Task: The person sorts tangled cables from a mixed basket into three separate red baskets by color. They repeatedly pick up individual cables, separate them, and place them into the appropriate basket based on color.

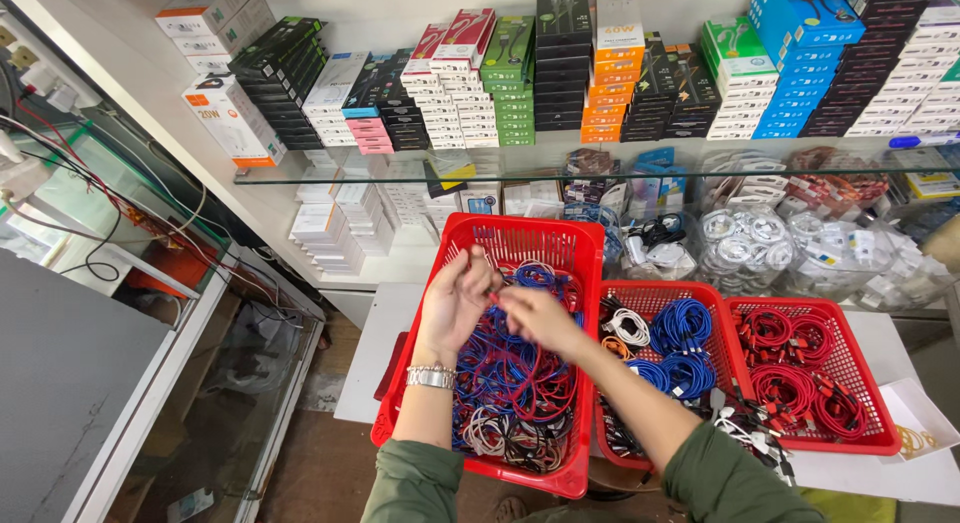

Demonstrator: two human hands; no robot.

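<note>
Green sleeves lead up from the bottom edge to two bare hands held over a large red plastic lattice basket heaped with tangled red, blue and white cables. A metal wristband sits on the left hand, whose fingers curl shut around a thin red cable; the right hand pinches the same cable just beside it. To the right stands a smaller red tray holding coiled blue cables and a few white ones, and next to it a third red tray filled with bundled red cables. Stacked coloured cardboard boxes fill the glass shelf behind.
</note>
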